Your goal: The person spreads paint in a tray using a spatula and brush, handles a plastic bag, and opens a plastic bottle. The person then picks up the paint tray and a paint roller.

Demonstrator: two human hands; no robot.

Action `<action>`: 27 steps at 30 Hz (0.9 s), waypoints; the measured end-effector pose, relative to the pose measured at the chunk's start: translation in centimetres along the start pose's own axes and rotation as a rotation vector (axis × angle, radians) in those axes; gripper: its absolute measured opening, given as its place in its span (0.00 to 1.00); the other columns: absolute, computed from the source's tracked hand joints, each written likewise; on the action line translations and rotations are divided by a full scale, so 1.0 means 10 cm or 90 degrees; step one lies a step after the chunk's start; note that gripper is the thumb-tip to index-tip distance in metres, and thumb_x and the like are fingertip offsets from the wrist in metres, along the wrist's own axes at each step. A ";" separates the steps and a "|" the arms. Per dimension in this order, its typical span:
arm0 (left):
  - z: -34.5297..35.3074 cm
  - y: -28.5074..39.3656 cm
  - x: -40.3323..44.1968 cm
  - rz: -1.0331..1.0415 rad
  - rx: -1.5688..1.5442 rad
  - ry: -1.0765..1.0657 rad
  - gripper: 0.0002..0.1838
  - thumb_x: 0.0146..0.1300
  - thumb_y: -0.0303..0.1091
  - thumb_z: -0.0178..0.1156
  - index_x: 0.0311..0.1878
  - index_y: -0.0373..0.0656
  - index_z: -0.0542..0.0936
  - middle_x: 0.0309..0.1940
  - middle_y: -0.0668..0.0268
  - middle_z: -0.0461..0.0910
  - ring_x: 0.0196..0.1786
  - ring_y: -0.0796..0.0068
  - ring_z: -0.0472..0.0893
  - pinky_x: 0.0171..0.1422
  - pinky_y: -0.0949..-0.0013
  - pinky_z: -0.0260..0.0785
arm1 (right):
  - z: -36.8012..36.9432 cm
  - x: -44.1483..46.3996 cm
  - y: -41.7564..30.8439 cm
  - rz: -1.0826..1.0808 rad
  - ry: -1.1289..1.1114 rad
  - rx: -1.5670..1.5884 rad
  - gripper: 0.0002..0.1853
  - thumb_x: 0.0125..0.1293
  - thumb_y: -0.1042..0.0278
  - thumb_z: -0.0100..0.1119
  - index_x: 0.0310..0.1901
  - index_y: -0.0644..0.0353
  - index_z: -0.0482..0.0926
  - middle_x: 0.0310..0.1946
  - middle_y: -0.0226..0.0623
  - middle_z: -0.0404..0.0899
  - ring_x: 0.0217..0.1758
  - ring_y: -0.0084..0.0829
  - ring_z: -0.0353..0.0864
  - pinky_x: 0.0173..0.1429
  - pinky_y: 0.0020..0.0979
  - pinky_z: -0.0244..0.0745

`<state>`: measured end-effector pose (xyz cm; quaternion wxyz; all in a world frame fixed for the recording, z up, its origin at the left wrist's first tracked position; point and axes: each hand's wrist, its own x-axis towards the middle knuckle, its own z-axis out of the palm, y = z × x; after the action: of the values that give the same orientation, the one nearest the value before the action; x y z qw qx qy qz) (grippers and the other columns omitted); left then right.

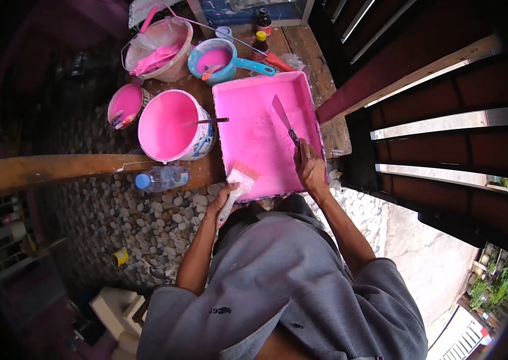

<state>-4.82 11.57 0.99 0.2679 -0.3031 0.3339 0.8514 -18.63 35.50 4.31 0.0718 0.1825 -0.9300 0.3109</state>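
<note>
My left hand [221, 199] is closed around the white handle of a wide paintbrush [243, 179], whose pink bristles lie over the near left corner of a pink tray [254, 126]. Closed on the dark handle of a putty knife [284, 117], my right hand [311, 167] is at the tray's near right side; the blade points away from me above the pink surface. Left of the tray stands a white bucket [203, 141], pink inside, with a thin dark stick [212, 121] across its rim towards the tray.
Behind are a blue pot [224, 73], a large tub [176, 69], a small pink tin [125, 102] and two dark bottles [260, 43]. A blue-capped plastic bottle [164, 179] lies near the table edge. Dark slatted railings [446, 96] rise at the right.
</note>
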 end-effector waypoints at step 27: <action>-0.40 -0.28 -0.19 -0.081 0.086 0.029 0.28 0.59 0.46 0.62 0.56 0.37 0.70 0.47 0.63 0.76 0.43 0.72 0.79 0.50 0.67 0.74 | 0.23 -0.37 0.04 0.591 -0.347 0.681 0.16 0.62 0.57 0.58 0.40 0.65 0.76 0.32 0.36 0.80 0.30 0.24 0.79 0.32 0.25 0.73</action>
<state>-0.34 9.93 -1.23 0.3337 -0.3244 0.3765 0.8010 -15.38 35.55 1.33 -0.3974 -0.1471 -0.6186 0.6617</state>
